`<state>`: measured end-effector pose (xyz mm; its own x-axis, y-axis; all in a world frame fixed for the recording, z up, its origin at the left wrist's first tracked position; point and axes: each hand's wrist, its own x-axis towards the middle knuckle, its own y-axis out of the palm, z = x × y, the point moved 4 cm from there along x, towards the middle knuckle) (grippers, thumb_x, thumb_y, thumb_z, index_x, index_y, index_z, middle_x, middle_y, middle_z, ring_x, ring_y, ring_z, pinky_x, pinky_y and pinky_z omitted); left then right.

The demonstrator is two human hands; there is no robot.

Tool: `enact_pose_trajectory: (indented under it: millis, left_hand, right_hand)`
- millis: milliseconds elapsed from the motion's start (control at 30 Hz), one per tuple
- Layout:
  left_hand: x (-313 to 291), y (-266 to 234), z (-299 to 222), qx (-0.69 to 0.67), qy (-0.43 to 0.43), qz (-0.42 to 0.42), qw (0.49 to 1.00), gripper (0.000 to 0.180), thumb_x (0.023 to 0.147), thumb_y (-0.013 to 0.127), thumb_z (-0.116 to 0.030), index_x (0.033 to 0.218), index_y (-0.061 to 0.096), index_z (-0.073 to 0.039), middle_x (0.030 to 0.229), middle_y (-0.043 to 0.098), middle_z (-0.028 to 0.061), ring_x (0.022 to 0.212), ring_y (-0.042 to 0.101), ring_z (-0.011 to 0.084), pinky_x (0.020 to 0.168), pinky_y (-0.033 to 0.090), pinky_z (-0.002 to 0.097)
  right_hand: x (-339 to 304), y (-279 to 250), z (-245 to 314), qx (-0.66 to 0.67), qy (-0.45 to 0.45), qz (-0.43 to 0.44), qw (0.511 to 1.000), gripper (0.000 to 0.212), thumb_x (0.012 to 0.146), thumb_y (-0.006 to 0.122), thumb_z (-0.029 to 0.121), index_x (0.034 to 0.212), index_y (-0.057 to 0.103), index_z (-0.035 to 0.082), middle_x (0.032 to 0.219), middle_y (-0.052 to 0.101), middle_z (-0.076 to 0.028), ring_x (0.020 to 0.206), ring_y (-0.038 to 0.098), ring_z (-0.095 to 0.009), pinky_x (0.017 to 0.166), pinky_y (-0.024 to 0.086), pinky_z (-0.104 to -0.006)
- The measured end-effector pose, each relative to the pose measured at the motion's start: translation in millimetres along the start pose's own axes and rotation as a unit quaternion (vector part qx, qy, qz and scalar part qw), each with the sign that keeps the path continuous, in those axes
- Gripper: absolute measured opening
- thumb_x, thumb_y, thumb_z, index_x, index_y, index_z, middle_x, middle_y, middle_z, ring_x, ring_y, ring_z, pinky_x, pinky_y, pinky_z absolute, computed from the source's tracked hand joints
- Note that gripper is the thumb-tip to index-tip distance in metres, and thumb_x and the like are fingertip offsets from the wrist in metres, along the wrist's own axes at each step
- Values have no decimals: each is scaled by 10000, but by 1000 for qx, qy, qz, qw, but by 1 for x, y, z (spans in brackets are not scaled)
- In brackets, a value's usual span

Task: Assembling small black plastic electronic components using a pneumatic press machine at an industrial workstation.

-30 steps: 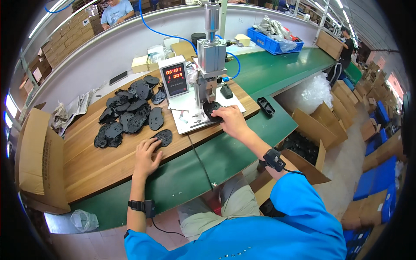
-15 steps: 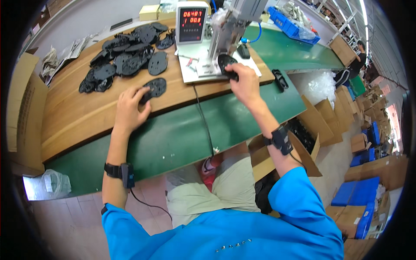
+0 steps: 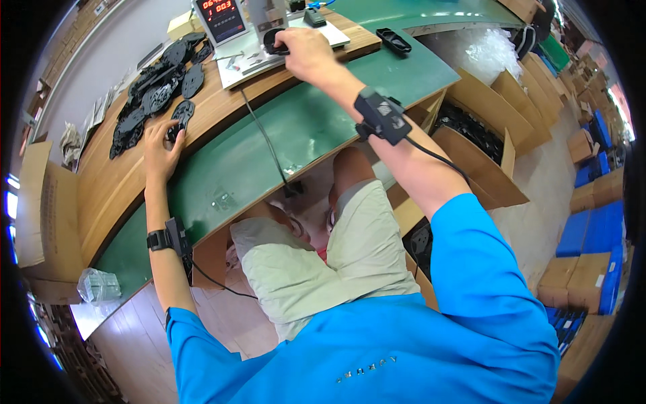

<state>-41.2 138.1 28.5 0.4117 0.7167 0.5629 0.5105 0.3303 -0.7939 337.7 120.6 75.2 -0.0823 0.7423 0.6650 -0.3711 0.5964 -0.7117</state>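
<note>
My left hand (image 3: 161,149) has its thumb and fingers around the near end of a flat black oval plastic plate (image 3: 182,113) on the wooden board. My right hand (image 3: 308,55) is up at the bench press, closed on a dark oval plastic part (image 3: 271,40) over the machine's white base (image 3: 250,64). The fingers cover part of that piece. A red digital display (image 3: 223,20) stands to the left of the press column (image 3: 267,12). Beyond my left hand lies a heap of similar black plates (image 3: 156,91), with one loose plate (image 3: 193,81) at its side.
A black tray-like part (image 3: 393,42) rests on the green bench (image 3: 336,101) at right. A black cable (image 3: 264,138) runs over the bench's front edge. Open cartons (image 3: 481,161) with black parts stand right of my legs; a tall carton (image 3: 42,209) is at far left.
The view has tilted down and swung, so bench and machine appear higher and further left. Both hands stay at their black parts; the right one's part looks shifted slightly against the press.
</note>
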Motion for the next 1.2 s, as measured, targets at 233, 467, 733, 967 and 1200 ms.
enact_pose_trajectory:
  millis: [233,467,733,967,1200]
  left_hand:
    - [2,3,-14,-26,13,8,1000,374,917,762,-226,1243,699,-55,1266,680,168,1198,639,380,1046,502,434]
    - [-13,5,-11,-43,-18,-13,999,266,1043,645,-177,1243,660,-2,1234,670,201,1169,659,362,1013,509,414]
    - [-14,12,23,-209,-132,-50,968,346,1159,458,-287,1285,570,15,919,532,44,863,523,139,789,445,301]
    - [-9,20,23,-208,-72,-107,970,313,1155,451,-218,1299,573,32,1141,634,126,1067,620,200,980,482,325]
    - [-7,13,15,-175,-56,-80,980,330,1144,471,-193,1355,572,40,1271,658,169,1198,628,256,1081,455,369]
  right_hand:
    - [-3,-12,-8,32,35,-9,999,304,784,657,-11,1044,761,104,1073,761,-134,1044,714,-370,922,569,-480]
    - [-12,-7,1,64,64,-28,996,265,783,642,-40,973,766,96,1031,755,-160,1017,717,-387,932,565,-495]
    - [-8,-4,1,50,13,-73,996,184,793,666,-31,925,719,86,967,727,-94,999,694,-338,922,517,-463]
    - [-7,-3,0,29,14,-65,997,198,798,662,-49,918,728,94,977,733,-97,990,707,-323,915,529,-448]
    - [-10,-1,7,7,11,-80,997,122,820,676,-5,886,723,86,978,718,-102,996,710,-320,916,526,-444]
